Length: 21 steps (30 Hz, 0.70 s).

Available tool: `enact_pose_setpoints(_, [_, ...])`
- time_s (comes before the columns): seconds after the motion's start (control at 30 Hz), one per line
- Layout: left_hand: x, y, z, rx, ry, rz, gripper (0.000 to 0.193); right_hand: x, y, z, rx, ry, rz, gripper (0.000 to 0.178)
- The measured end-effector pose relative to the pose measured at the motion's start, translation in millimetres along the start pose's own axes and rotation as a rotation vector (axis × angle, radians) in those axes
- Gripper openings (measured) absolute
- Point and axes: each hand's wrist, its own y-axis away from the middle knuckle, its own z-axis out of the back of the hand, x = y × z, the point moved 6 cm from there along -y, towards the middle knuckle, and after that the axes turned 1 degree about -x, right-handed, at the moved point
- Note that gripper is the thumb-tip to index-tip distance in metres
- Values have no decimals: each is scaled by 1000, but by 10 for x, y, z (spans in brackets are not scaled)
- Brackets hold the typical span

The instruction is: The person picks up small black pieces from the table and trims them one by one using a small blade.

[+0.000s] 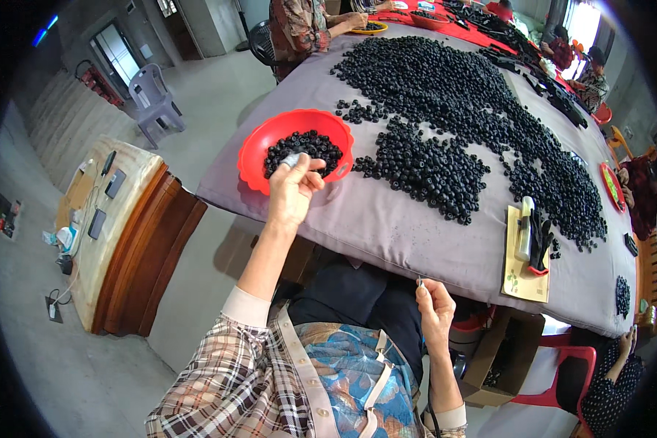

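My left hand [293, 191] is at the near edge of a red scalloped bowl [254, 139], which holds small black ring-like pieces [306, 148]. Its fingers are curled together, with a silvery-grey covering on one fingertip; what they hold, if anything, is hidden. Over my lap, just off the table's front edge, my right hand [436, 312] pinches a small thin thing [419, 282] between thumb and finger, too small to name. A big heap of the same black pieces [431, 80] spreads over the grey cloth-covered table [394, 241], with a smaller heap [427, 171] nearer me.
A yellow card [515, 281] with a clear tube [524, 230] lies right on the table. Below it stand a cardboard box [500, 358] and a red chair [584, 358]. At left are a wood-sided stand [142, 255] and a grey chair [153, 98]. Other people [299, 29] sit around the table.
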Motion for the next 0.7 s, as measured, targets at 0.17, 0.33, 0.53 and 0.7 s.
enact_pose_setpoints(0.17, [489,184,-325,103,-135,169,20,-13,3,-11,-11,5,-9,15])
enact_pose_setpoints(0.33, [1138,14,-548,300,-771,83,18,-23,3,6,-12,-2,-45,16])
enact_pose_setpoints(0.53, [1260,-221,-797,260,-1430,-333,29,-54,-6,6,-17,-31,-33,15])
enact_pose_setpoints(0.7, [1334,-290,-868,300,-1495,-324,25,-37,-25,25,-20,-15,-31,15])
